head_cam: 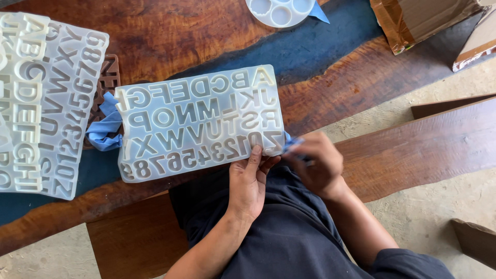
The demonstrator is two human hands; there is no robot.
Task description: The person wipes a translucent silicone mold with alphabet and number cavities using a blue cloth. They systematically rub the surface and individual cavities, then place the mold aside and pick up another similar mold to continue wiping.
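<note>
Item one: translucent white letter mould [199, 121], lying flat on the wooden counter [170, 36], its near edge at the counter's lip. I see my left hand [250, 181] with fingers spread, thumb up against the mould's near right corner. My right hand [315, 163] sits just beside that corner, fingers curled and pinched on a small blue piece [292, 143]; what exactly it is I cannot tell.

Item two: blue cloth [103, 129], bunched at the mould's left end, touching it.

Item three: second, larger letter mould [44, 103], far left, overlapping a brown mould [108, 77] beneath it.

Item four: round white palette [279, 10], far edge of counter.

Item five: cardboard boxes [423, 20], upper right.

Item six: wooden bench [423, 150], below the counter, where I sit.
</note>
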